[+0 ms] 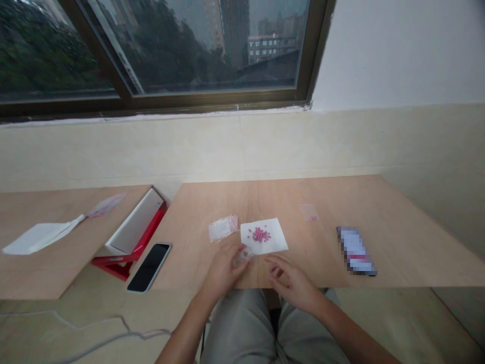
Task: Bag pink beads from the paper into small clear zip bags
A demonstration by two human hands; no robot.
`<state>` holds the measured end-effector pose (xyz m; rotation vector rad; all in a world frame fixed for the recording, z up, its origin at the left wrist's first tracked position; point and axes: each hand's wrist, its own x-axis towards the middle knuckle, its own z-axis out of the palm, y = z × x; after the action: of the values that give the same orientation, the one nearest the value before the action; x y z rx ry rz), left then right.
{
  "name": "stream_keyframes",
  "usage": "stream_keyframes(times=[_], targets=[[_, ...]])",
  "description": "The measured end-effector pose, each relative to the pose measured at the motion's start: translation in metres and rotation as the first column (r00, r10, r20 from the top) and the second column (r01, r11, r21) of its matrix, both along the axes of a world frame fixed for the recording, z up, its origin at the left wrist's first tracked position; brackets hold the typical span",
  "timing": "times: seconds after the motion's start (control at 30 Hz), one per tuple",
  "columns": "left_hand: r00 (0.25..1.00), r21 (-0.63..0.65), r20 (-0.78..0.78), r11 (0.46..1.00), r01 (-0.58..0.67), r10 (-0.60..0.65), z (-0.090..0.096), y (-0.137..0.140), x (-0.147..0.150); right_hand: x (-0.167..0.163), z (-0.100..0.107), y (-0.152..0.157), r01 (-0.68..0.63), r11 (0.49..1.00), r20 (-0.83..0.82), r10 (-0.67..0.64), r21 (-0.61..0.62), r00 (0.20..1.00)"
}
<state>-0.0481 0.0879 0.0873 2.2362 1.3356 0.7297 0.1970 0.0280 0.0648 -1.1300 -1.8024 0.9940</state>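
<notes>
Dozens of small, round pink beads (260,234) are lying heaped on a white paper sheet (279,240) on a pale wooden table (322,265). The left hand (225,265) is pinching a small, clear plastic bag (244,254) by the sheet's near edge; the right hand (291,279) is curving its released fingers loosely nearby.
</notes>
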Motion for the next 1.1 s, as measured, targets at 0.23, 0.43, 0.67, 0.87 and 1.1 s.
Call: stream_keyframes(times=[0.23,0.43,0.67,0.87,1.1], targets=[[0.939,-0.35,0.301,0.897,0.27,-0.165,-0.011,-0.041,0.022,-0.013,0.007,-0.015,-0.214,0.976,-0.029,0.214,-0.031,0.977],[0.926,-0.439,0.319,0.834,0.334,-0.203,-0.017,-0.038,0.013,-0.017,0.006,-0.017,-0.251,0.967,-0.007,0.251,-0.038,0.968],[0.948,-0.368,0.195,0.877,0.31,-0.253,-0.008,-0.03,0.013,-0.022,0.004,-0.014,-0.242,0.966,-0.025,0.241,-0.092,0.97],[0.968,-0.275,0.091,0.929,0.25,-0.233,-0.006,-0.025,0.015,-0.022,-0.024,-0.017,-0.179,0.942,-0.125,0.148,-0.285,0.981],[0.969,-0.245,0.026,0.938,0.244,-0.245,-0.01,-0.024,0.015,-0.021,-0.027,-0.017,-0.198,0.936,-0.098,0.177,-0.29,0.979]])
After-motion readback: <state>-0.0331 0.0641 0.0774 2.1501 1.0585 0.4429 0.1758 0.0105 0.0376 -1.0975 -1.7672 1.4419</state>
